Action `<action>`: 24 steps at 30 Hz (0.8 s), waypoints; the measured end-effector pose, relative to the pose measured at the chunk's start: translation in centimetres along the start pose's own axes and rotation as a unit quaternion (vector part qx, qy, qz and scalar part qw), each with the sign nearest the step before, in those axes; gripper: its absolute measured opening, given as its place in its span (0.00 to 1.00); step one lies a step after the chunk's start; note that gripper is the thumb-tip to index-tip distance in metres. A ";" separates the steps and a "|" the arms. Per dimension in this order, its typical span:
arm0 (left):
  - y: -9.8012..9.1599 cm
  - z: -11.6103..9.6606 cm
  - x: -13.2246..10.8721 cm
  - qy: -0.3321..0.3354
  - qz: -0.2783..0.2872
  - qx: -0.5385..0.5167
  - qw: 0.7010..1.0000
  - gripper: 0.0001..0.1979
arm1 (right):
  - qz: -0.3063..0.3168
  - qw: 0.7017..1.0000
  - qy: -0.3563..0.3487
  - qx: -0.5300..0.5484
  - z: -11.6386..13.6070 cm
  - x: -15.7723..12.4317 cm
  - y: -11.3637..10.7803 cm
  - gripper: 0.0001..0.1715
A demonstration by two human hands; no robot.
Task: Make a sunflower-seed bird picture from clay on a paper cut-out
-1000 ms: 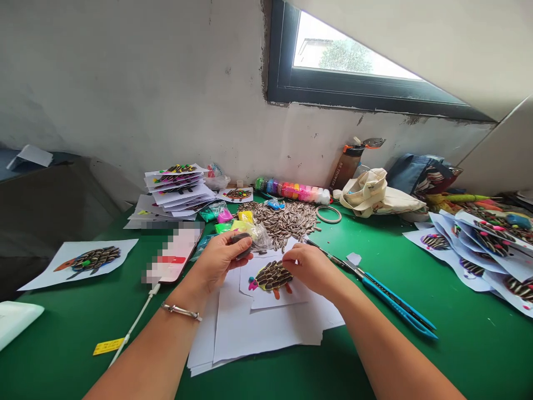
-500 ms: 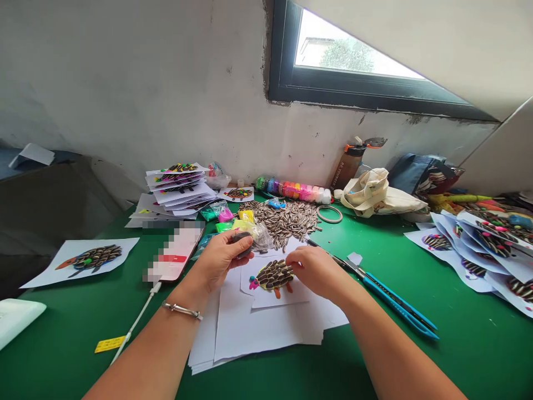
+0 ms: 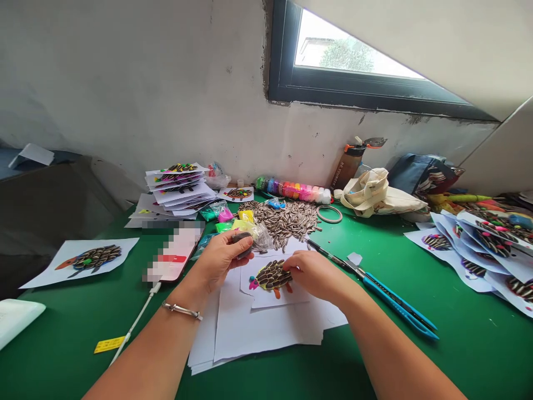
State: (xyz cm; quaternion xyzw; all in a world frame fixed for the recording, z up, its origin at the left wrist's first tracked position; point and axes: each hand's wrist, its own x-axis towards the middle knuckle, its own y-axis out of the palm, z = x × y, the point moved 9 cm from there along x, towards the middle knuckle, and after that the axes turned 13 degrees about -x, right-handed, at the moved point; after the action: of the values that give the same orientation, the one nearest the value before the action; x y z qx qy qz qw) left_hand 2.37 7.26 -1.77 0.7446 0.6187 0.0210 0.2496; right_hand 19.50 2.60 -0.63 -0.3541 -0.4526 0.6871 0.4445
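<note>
My left hand point(image 3: 220, 258) is closed around a dark grey lump of modelling clay point(image 3: 240, 244), raised left of a small paper sheet. On that sheet is an animal picture point(image 3: 270, 275) of sunflower seeds on yellow clay, with a pink and blue head and orange legs. The fingers of my right hand point(image 3: 314, 272) are pinched together at the picture's right end, touching it or just above it; whatever they hold is hidden. Beneath the sheet lies a stack of white paper point(image 3: 266, 328). Behind it spreads a pile of sunflower seeds point(image 3: 295, 222).
Bagged coloured clay point(image 3: 245, 216) sits behind my left hand. A phone point(image 3: 179, 253) with a cable lies to the left, blue tweezers point(image 3: 400, 305) and a pen point(image 3: 325, 253) to the right. Stacked pictures point(image 3: 179, 191) and a bottle point(image 3: 347, 166) stand at the back.
My right hand has shifted slightly left, with its fingertips over the picture's right end. My left hand still grips the clay in the same spot.
</note>
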 end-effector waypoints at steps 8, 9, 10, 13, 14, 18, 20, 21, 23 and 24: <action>0.2 -0.1 0.0 0.000 0.002 0.000 1.000 0.25 | 0.000 0.999 -0.005 0.034 0.0 -0.1 0.1 0.20; 0.2 -0.1 0.0 -0.001 0.002 0.001 1.000 0.25 | -0.002 0.999 -0.007 0.035 0.0 -0.1 0.0 0.21; 0.2 -0.1 0.0 -0.003 0.001 0.002 1.000 0.25 | -0.001 0.999 -0.010 0.039 0.0 -0.2 0.1 0.21; 0.3 0.0 0.0 -0.009 0.001 0.001 1.000 0.25 | 0.004 0.999 -0.019 0.041 -0.1 -0.1 0.2 0.20; 0.4 0.0 -0.1 -0.011 0.003 -0.001 1.000 0.25 | -0.011 0.999 -0.012 0.033 -0.3 0.0 0.0 0.20; 0.5 0.5 -0.1 -0.023 0.015 -0.010 1.000 0.24 | -0.143 0.988 0.044 0.042 -1.7 -0.1 -2.6 0.16; 0.7 0.9 0.0 -0.028 0.027 -0.008 0.999 0.24 | -0.194 0.974 0.053 0.104 -1.8 -0.4 -3.5 0.15; 0.9 1.0 0.0 -0.030 0.034 -0.005 0.999 0.25 | -0.210 0.966 0.054 0.140 -1.8 -0.6 -3.8 0.14; 1.2 1.3 0.0 -0.035 0.047 0.000 0.998 0.24 | -0.223 0.952 0.051 0.202 -1.7 -0.7 -3.9 0.13; 1.3 1.4 0.0 -0.037 0.051 0.003 0.998 0.24 | -0.223 0.947 0.050 0.224 -1.6 -0.7 -3.9 0.12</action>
State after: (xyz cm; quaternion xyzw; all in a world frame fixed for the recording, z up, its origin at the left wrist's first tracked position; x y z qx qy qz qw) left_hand 4.02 6.61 -2.52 0.7763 0.5700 0.0044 0.2692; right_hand 22.29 3.18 2.53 -0.1690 -0.3321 0.6354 0.6763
